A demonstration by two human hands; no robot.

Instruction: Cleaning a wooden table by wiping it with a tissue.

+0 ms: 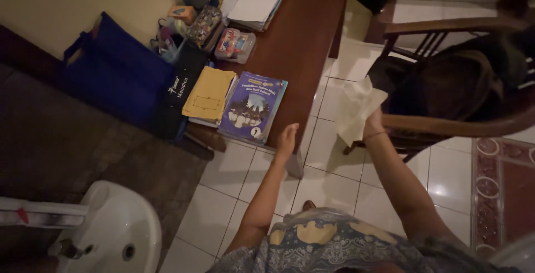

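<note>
While the left hand (288, 137) reaches forward with its fingers (291, 129) straight and held close together, it has hold of nothing; the fingertips lie at the near edge of the wooden desk (304, 33), just right of a blue-violet book (253, 107), and whether they press on the wood cannot be told. Left of those fingers the book lies flat at the desk's near end, its long axis running away from the person and leaning slightly to the right, its lower edge just over the desk's rim. Just left of the book sits a yellow envelope (209, 94) on more books, and further left a black case (179, 92) and a dark blue bag (114, 72) stand against the wall. Beyond the fingers, up the desk, are a small clear plastic box (236, 44) and a stack of white papers (257, 1). Below and far left of the hand is a white washbasin (120, 231).

To the right, the right hand (374, 121) is raised, fingers closed around a pale crumpled cloth (356, 108). The cloth spreads up and to the left from the grip, its long axis tilted that way, a loose corner hanging down towards the tiled floor (329, 178). Just right of this hand stands a dark wooden chair (462, 100).
</note>
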